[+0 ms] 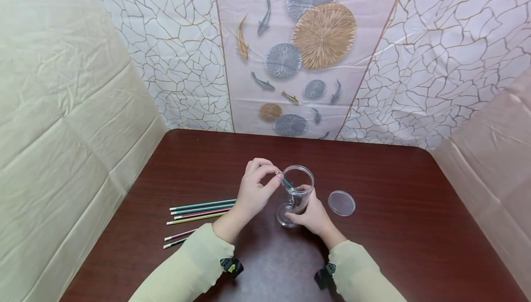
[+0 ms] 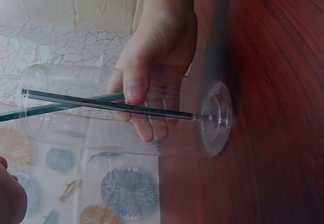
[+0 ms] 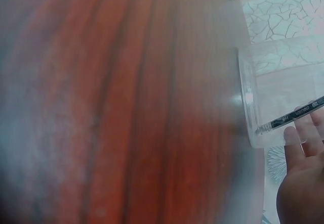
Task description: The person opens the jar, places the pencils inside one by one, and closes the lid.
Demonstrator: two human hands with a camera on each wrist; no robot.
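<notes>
My right hand [image 1: 313,216] grips a clear plastic jar [image 2: 86,133] around its side, with the thumb toward me. The jar's round mouth faces up, and its base is close to the table. Between thumb and fingers, my left hand [image 1: 255,189] pinches the end of a teal pencil [image 1: 286,182] at the rim. Most of that pencil slants down inside the mouth. A black pencil [image 2: 101,104] leans within the jar, its lower end at the bottom; the right wrist view shows its printed side. Only part of the left hand shows in the left wrist view.
Left of the hands lie several pencils: teal ones [image 1: 199,204], a yellow one [image 1: 182,221], a dark red one [image 1: 178,236] and a black one [image 1: 174,243]. A clear round lid [image 1: 342,203] lies right of the jar on the dark wooden table [image 1: 394,228].
</notes>
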